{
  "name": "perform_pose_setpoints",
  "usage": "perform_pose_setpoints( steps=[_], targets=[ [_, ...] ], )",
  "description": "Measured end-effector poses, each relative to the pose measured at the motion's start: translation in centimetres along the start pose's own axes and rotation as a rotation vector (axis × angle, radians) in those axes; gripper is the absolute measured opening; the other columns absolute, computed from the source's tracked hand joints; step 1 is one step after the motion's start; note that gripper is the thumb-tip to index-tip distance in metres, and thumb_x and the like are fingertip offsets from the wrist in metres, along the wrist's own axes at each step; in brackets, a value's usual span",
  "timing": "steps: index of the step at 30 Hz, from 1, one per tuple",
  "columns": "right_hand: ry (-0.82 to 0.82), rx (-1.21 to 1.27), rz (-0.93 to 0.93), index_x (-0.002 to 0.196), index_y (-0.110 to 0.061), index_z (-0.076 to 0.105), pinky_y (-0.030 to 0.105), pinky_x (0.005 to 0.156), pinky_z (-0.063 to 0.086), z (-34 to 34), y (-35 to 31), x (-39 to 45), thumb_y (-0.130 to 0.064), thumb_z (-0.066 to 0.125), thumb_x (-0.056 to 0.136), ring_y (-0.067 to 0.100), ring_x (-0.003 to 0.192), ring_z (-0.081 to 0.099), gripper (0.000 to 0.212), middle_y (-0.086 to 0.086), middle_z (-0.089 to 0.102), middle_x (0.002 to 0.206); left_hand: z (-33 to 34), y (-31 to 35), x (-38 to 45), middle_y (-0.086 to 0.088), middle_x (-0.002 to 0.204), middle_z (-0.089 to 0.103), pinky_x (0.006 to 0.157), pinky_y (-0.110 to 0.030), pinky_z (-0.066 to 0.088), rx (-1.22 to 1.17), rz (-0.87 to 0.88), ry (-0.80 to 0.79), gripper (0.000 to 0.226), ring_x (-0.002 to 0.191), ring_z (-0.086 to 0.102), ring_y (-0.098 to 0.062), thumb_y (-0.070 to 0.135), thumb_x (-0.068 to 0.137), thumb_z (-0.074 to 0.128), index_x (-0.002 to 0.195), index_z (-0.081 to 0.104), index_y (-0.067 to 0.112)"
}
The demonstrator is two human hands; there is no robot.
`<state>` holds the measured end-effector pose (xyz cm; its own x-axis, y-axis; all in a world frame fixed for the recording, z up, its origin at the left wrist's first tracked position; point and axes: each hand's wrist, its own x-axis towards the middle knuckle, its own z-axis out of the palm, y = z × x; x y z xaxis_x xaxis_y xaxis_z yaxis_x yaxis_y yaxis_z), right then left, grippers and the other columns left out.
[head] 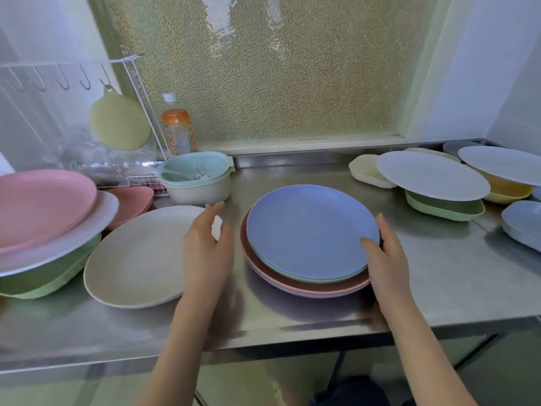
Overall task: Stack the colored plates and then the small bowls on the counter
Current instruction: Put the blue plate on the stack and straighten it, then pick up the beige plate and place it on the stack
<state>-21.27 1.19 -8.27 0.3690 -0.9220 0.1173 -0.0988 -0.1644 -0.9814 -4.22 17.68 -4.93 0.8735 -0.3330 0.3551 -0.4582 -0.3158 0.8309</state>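
A blue plate (307, 230) tops a stack on the steel counter (439, 273), with a green rim and pink plates (292, 284) under it. My right hand (386, 259) grips the stack's right edge, thumb on the blue plate. My left hand (207, 247) hovers just left of the stack with relaxed fingers, over the right edge of a beige plate (137, 256). Small stacked bowls (196, 177), teal on cream, stand behind my left hand.
Left: a pink plate (41, 203) on a white plate and green bowl, a pink dish (131, 203), a wire rack (137, 112) and a bottle (177, 127). Right: a white plate (430, 174) on green bowls, a cream bowl (366, 171), yellow bowls (503, 189), a blue dish (524, 221).
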Motion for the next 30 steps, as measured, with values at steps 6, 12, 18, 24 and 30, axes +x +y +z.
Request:
perform_pose_setpoints(
  steps=[6,12,18,24,30],
  targets=[
    [0.16,-0.57,-0.407,0.144,-0.016,0.032,0.052,0.112,-0.006,2.6,-2.3,-1.7,-0.021,0.045,0.088,0.02,0.145,0.011,0.058,0.004,0.028,0.154,-8.5,-3.8,3.0,-0.016,0.114,0.066,0.08,-0.032,0.038,0.163,-0.05,0.327,0.038,0.098,0.057,-0.033,0.005,0.087,0.045,0.121,0.061,0.01],
    [-0.484,-0.657,-0.954,0.122,-0.021,0.058,0.045,0.113,-0.004,14.8,-6.6,-9.1,-0.025,0.042,0.089,0.015,0.132,0.042,0.037,-0.004,0.061,0.128,-15.6,-9.8,6.0,-0.02,0.129,0.052,0.111,-0.063,0.014,0.628,-0.19,0.341,0.045,0.127,0.043,-0.038,0.004,0.081,0.05,0.126,0.056,0.008],
    [-0.807,-0.683,-0.932,0.122,-0.024,0.059,0.032,0.111,-0.011,19.7,-6.1,-12.0,-0.03,0.042,0.097,0.014,0.128,0.042,0.03,0.001,0.065,0.119,-16.0,-11.4,6.3,-0.011,0.111,0.063,0.104,-0.073,-0.001,0.656,-0.289,0.309,0.026,0.133,0.035,-0.026,0.012,0.088,0.047,0.105,0.067,0.015],
    [-0.798,-0.695,-0.886,0.103,-0.023,0.066,0.033,0.113,0.02,19.7,-4.8,-11.6,-0.009,0.058,0.077,0.018,0.089,0.059,0.031,-0.005,0.069,0.092,-14.4,-13.1,6.1,0.005,0.137,0.054,0.106,-0.069,0.0,0.552,-0.246,0.395,0.032,0.142,0.024,-0.022,0.018,0.093,0.039,0.081,0.068,0.011],
    [-0.513,-0.62,-0.973,0.069,-0.025,0.07,0.026,0.079,0.05,19.1,-5.3,-11.2,-0.008,0.058,0.06,0.013,0.057,0.059,0.022,-0.01,0.066,0.058,-13.9,-14.2,5.6,0.002,0.141,0.051,0.109,-0.064,0.003,0.56,-0.175,0.459,0.031,0.141,0.027,-0.022,0.021,0.094,0.041,0.088,0.069,0.009]
  ],
)
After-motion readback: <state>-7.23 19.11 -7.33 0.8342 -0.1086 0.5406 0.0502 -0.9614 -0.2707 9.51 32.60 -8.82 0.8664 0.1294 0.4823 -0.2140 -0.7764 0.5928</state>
